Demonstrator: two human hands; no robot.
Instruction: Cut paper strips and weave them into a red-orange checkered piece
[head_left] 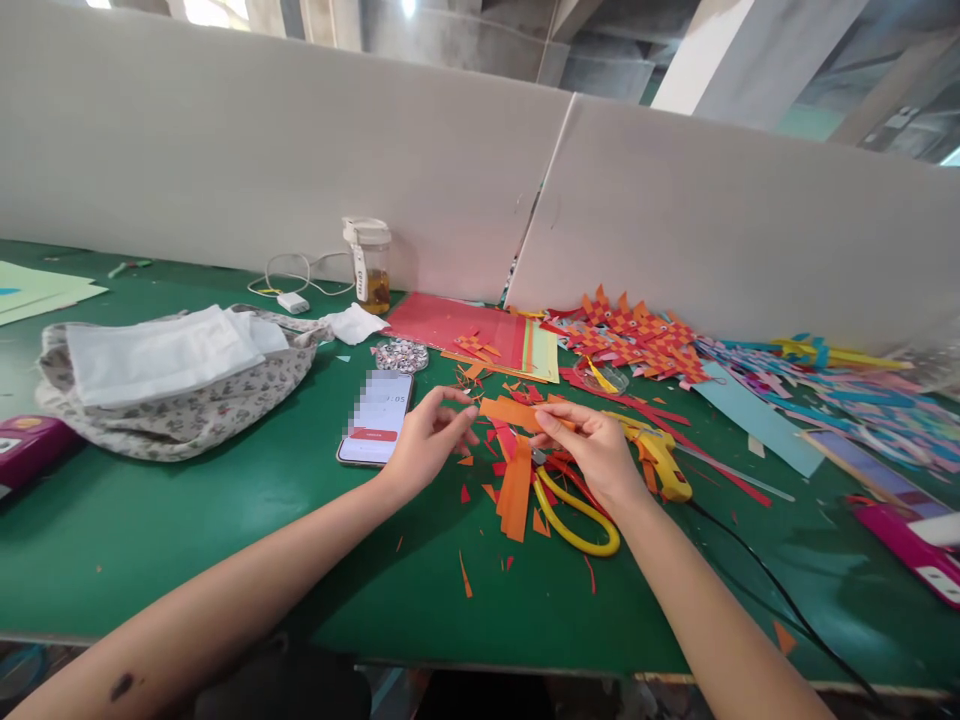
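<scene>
An orange paper strip (508,412) is pinched at its right end between the thumb and fingers of my right hand (598,452). Beside the strip's left end is my left hand (429,432), its fingers loosely curved and apart; whether a fingertip touches the strip I cannot tell. Below lie more orange strips (516,500) and yellow-handled scissors (581,540), their blades partly covered by paper. Just right of my right hand rests a yellow glue gun (664,465). A phone (375,420) with a lit screen lies by my left wrist.
Woven red-orange paper pieces (630,335) and blue-pink strips (817,395) are heaped at the back right. A lidded jar (369,265) stands near the white partition (285,150). Left lies a floral cloth bag (187,415). The glue gun's black cord (780,585) runs toward the front edge.
</scene>
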